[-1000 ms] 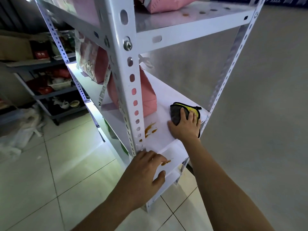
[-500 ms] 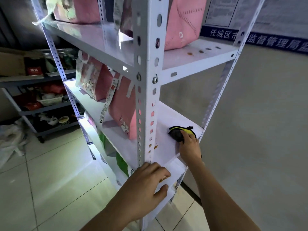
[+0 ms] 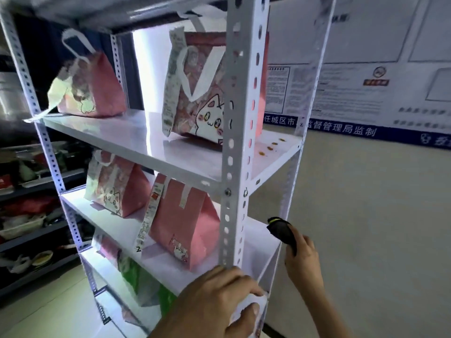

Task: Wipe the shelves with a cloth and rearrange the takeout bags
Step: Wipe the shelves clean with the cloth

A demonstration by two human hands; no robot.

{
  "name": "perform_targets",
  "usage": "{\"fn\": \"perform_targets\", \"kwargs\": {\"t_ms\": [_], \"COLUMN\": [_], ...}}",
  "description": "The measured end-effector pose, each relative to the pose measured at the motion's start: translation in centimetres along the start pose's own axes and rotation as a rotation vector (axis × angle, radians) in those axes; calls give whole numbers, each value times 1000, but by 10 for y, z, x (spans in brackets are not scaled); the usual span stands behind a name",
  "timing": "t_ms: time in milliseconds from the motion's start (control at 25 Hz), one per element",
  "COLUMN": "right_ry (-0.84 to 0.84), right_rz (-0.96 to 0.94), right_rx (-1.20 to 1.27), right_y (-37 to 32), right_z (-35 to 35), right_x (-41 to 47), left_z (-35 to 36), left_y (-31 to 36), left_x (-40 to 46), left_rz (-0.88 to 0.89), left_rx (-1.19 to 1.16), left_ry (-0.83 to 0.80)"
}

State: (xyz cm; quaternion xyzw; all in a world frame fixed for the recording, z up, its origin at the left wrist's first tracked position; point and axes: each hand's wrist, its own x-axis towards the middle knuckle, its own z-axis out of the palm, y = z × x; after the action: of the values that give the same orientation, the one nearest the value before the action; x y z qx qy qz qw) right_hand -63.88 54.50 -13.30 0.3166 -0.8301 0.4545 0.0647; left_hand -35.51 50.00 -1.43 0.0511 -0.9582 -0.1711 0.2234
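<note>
Two hands: both at the right end of the white rack (image 3: 235, 147).
Left hand (image 3: 219, 298): fingers curled over the front corner edge of the middle shelf (image 3: 253, 242), thumb underneath, gripping it beside the front post.
Right hand (image 3: 302, 254): fingers clenched around the dark cloth (image 3: 280, 229) with yellow trim, held just outside the rack's right side, level with the middle shelf.
Upper shelf (image 3: 151, 140): a cat-print bag (image 3: 200, 93) with white handles near the post, a pink bag (image 3: 90, 89) further left; brown spots (image 3: 272, 147) at the right end.
Middle shelf: two pink takeout bags, one (image 3: 185, 223) with a long receipt (image 3: 148, 215), another (image 3: 117, 186) behind it.
Lower shelf: a green bag (image 3: 144, 281).
</note>
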Motion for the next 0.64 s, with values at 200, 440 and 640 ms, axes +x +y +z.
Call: {"fn": "perform_targets", "kwargs": {"t_ms": [200,440,640], "right_ry": [143,228,242], "right_rz": [1,-21,-46], "right_rx": [-12,-34,-51], "right_y": [-37,-86,-107], "right_z": [-43,-81,-97], "right_x": [-14,-34,-45], "left_z": [-88,-145,-139], "left_y": [-9,-30,-40], "left_x": [-4,46,70], "left_rz": [96,137,50], "left_rx": [48,161,200], "left_ry": [331,428,198]}}
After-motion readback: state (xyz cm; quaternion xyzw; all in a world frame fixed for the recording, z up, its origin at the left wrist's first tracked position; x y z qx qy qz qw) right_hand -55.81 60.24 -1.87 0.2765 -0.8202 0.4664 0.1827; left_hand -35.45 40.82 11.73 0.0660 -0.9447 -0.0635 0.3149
